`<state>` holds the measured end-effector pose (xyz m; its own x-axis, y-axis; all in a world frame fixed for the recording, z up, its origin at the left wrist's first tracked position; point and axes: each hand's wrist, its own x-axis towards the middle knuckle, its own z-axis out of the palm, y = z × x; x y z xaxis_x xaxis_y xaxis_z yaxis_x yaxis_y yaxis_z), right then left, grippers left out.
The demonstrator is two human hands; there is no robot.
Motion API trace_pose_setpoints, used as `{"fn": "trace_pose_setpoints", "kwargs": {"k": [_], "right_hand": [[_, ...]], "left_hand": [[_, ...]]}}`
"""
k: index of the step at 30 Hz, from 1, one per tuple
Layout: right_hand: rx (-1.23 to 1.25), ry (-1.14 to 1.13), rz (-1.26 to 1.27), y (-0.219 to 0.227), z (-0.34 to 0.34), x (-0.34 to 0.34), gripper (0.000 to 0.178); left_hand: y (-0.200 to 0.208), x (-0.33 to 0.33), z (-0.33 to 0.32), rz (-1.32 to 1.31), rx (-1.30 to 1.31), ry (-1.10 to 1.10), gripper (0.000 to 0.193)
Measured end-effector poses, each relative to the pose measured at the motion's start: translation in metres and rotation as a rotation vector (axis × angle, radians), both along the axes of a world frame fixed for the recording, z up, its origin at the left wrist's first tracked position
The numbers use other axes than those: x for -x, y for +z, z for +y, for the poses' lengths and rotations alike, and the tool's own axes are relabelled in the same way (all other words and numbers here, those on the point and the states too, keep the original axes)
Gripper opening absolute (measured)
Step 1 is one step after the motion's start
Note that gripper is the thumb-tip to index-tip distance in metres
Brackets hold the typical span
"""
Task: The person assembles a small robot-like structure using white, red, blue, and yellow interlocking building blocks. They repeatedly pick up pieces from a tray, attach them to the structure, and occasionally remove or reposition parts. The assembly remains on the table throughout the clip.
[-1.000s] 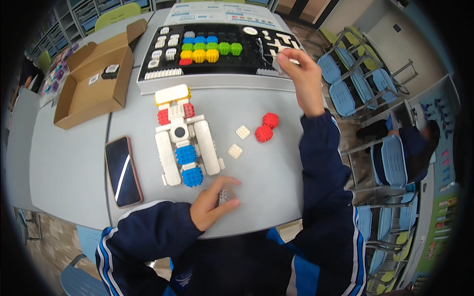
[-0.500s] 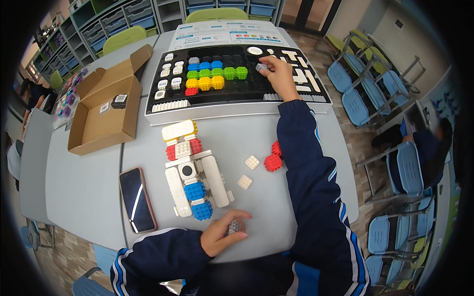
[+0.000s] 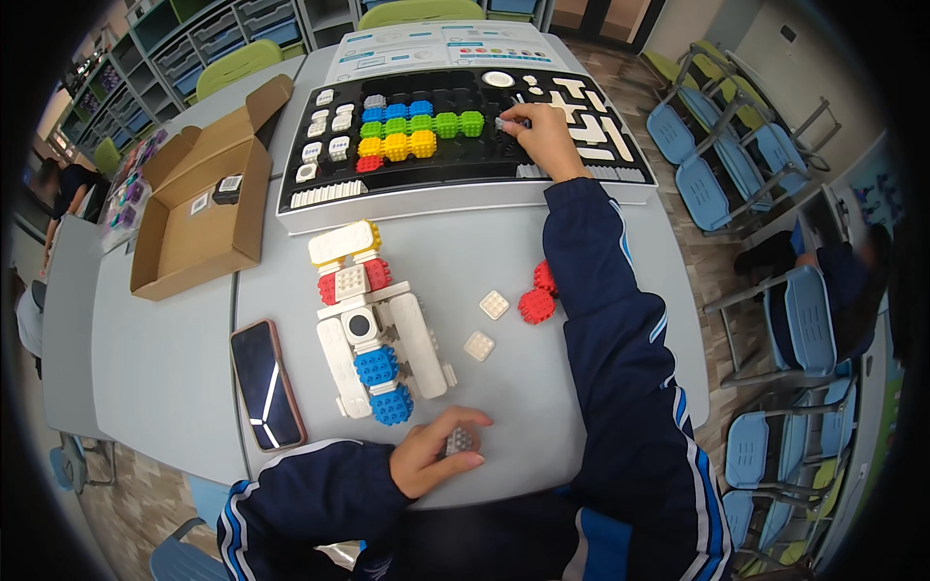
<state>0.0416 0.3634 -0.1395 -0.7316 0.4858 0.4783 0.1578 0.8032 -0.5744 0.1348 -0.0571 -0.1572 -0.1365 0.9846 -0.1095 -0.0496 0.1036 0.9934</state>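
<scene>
Near the table's front edge, my left hand [image 3: 435, 452] curls round a grey studded block [image 3: 459, 441]. My right hand [image 3: 541, 137] reaches into the black-lined box [image 3: 455, 174] and pinches a small grey piece [image 3: 507, 126] above its right half. Between my arms and the box lies an assembled model [image 3: 371, 324] of white, blue, red and yellow studded blocks. Two cream square studded plates, one [image 3: 494, 305] behind the other [image 3: 479, 346], lie to its right. Joined red blocks [image 3: 537, 305] rest beside my right sleeve.
An opened cardboard box [image 3: 208, 218] stands at the left with a small black-and-white item [image 3: 228, 189] inside. A phone [image 3: 267, 385] lies left of the model. Behind the box is a printed sheet [image 3: 446, 46]. Stacked blue chairs [image 3: 697, 165] stand on the floor to the right.
My right hand has shifted slightly left over the box, still pinching the grey piece. The view has tilted a little. My left hand keeps its grip on the grey block.
</scene>
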Motion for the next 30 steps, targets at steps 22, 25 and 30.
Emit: {"fn": "trace_pose_setpoints", "kwargs": {"k": [22, 25, 30], "right_hand": [[-0.15, -0.009, -0.118, -0.006, -0.003, 0.0, 0.021], [-0.144, 0.025, -0.083, -0.004, -0.002, -0.002, 0.02], [-0.166, 0.028, -0.011, -0.003, -0.001, -0.004, 0.019]], "left_hand": [[-0.001, -0.003, 0.001, 0.054, -0.021, -0.008, 0.039], [0.0, -0.004, 0.002, 0.049, -0.009, -0.015, 0.04], [0.001, -0.005, 0.001, 0.044, 0.001, -0.02, 0.039]]}}
